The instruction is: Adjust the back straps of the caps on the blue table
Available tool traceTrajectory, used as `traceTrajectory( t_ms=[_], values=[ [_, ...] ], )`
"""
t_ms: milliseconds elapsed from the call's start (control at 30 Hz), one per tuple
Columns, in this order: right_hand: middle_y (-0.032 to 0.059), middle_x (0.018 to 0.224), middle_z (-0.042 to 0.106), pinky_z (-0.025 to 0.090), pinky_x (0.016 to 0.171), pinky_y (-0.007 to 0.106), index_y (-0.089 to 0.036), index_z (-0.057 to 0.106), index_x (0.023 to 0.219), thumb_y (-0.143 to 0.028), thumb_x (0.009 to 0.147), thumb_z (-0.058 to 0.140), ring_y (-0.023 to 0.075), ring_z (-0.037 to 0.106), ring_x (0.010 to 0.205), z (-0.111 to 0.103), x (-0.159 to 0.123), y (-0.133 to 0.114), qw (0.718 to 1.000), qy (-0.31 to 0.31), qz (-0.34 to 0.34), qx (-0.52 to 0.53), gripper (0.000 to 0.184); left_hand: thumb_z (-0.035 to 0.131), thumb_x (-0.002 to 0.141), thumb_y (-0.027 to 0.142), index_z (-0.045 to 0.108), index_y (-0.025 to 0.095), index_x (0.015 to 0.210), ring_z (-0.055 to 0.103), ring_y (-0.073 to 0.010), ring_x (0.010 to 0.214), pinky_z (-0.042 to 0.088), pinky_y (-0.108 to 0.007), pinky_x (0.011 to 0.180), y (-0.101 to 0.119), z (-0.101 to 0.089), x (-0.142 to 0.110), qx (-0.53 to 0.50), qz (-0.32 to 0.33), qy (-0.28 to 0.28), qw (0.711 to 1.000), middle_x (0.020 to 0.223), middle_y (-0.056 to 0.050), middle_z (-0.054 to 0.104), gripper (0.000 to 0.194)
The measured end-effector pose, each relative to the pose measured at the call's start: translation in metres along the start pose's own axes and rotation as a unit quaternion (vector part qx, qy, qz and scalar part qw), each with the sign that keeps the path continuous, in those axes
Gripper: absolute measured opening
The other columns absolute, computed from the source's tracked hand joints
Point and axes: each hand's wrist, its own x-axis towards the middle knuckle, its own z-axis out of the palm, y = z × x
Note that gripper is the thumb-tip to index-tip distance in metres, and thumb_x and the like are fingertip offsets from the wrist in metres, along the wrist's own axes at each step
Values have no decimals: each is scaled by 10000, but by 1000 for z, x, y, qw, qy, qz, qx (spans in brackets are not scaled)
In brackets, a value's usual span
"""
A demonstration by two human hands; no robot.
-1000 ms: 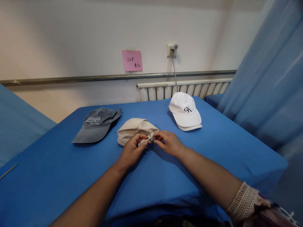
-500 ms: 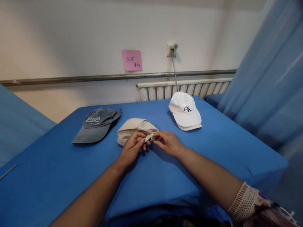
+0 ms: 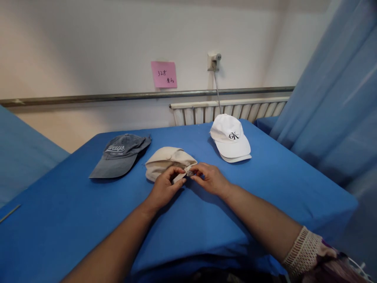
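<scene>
Wall: pale and plain (image 3: 97,43), rising behind everything.
Worktop: covered in blue cloth (image 3: 188,232), creased toward the near edge.
Curtain: light blue, in long folds at the right (image 3: 332,98).
Rail: a dull metal bar (image 3: 118,97) running across the wall.
Radiator: whitish and ribbed (image 3: 209,114), beyond the worktop's far edge.
Grey cap: washed-looking (image 3: 119,151), pale lettering on the front, brim toward the near left; it lies left of the beige cap.
Beige cap: on the worktop between the grey and white caps, just beyond the hands (image 3: 167,157). Its cloth is matte and unpatterned, the crown soft, slumped and creased, with a fold over a shadowed opening. The side nearest the right hand narrows to a strap.
White cap: black letters on the front (image 3: 228,131), brim toward the near right; a second brim edge shows beneath the first.
Left hand: palm low (image 3: 163,190), thumb and forefinger pinching the strap.
Right hand: opposite the left (image 3: 212,179), thumb and forefinger pressed together on the strap's fastening.
Pink note: handwritten, fixed above the rail (image 3: 164,74).
Socket: on the wall, with a plug and hanging cord (image 3: 212,63).
Strap: narrow and beige (image 3: 178,178), slanting between the hands.
Fastening: small, greyish (image 3: 189,173), partly hidden by fingers; its details are too small to tell.
</scene>
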Motion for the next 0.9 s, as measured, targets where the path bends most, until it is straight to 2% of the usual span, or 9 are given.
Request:
traceTrajectory(
  t_ms=[167,367,600,900],
  values=[
    [34,958,714,519,757,280,-217,687,1071,-150,875,685,151,662,781,0,0,0,1000,-2,0,0,207,661,839,346,691,198,1000,691,-205,841,552,-346,826,-1,0,-2,77,31,26,996,947,-46,752,220],
    [44,979,724,519,765,289,-212,688,1086,-160,879,683,161,670,798,0,1,0,1000,-4,-6,-1,214,627,869,336,737,192,965,712,-195,787,572,-321,780,-1,-2,-2,110,69,53,990,907,-49,776,204],
    [45,986,729,521,778,288,-212,696,1075,-162,884,679,162,674,807,0,1,0,1000,-3,-5,-5,198,635,898,274,759,203,960,728,-187,853,574,-304,808,-1,-5,-2,134,147,39,979,951,-56,780,155],
    [40,978,731,520,774,285,-210,690,1086,-151,867,696,155,674,795,0,1,0,1000,-6,5,-5,227,636,903,215,764,212,949,724,-173,870,578,-284,811,1,-7,-2,142,192,29,971,967,-54,772,136]
  ],
)
